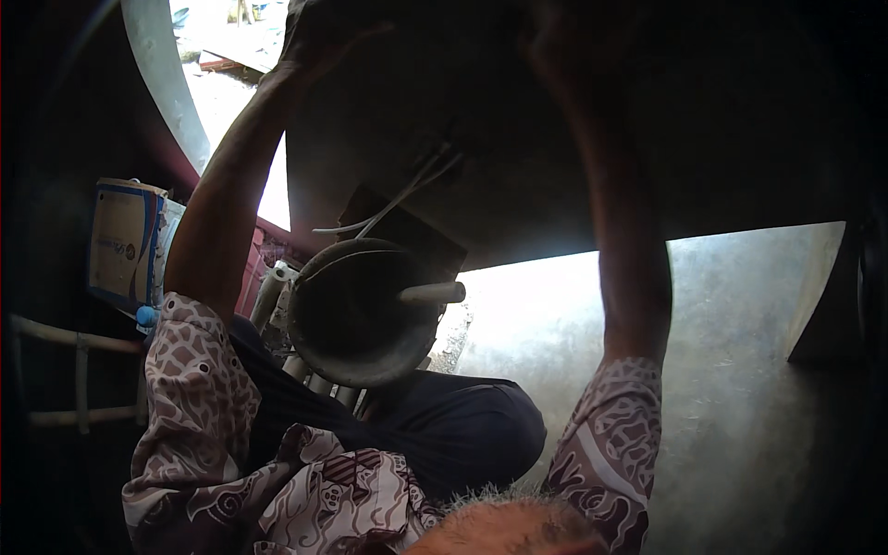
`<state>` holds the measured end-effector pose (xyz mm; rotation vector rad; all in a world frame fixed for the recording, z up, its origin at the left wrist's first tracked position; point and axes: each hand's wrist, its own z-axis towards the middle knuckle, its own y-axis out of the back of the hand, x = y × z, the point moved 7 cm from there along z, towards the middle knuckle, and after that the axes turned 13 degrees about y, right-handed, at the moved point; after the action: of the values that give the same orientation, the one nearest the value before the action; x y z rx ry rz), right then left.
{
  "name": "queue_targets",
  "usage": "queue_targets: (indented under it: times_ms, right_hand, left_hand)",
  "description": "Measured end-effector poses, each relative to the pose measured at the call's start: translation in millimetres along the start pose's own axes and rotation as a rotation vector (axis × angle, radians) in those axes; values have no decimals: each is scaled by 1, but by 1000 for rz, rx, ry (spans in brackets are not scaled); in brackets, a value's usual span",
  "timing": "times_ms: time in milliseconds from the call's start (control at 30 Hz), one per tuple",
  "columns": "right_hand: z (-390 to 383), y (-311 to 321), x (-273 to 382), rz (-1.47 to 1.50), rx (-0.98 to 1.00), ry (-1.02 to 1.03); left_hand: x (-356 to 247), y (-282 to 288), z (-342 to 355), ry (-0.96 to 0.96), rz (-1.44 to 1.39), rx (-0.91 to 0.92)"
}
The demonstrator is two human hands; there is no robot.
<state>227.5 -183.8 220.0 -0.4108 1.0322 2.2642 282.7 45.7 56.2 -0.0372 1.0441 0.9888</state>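
Both my arms reach up to a large dark panel (444, 83) that fills the upper part of the head view. At the panel's left edge, my left hand (319, 39) seems closed round it, its thumb stretched over the dark face; the upper frame edge cuts off the other fingers. In deep shadow against the same panel is my right hand (566, 42), its fingers too dark to make out. Between my forearms, above my lap, sits a round dark basin (356, 305), with a pale rod-like handle (433, 293) lying over its right rim.
Thin white strips (398, 202) cross above the basin beside a dark flat piece (416, 236). A cardboard box (127, 242) stands at left, near a small blue round thing (145, 316) and pale rails (81, 381). Grey floor (564, 370) lies at right.
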Motion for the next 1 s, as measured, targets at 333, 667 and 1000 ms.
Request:
queue_targets:
  times_ms: [333,667,1000]
  right_hand:
    - [-207,80,-51,-366,238,93]
    - [-182,-10,10,-448,453,63]
    - [-30,90,-85,-539,219,-406]
  left_hand:
    - [-1,8,-4,-21,25,5]
    - [8,-1,0,-166,26,-40]
    - [14,11,8,-94,-81,-95]
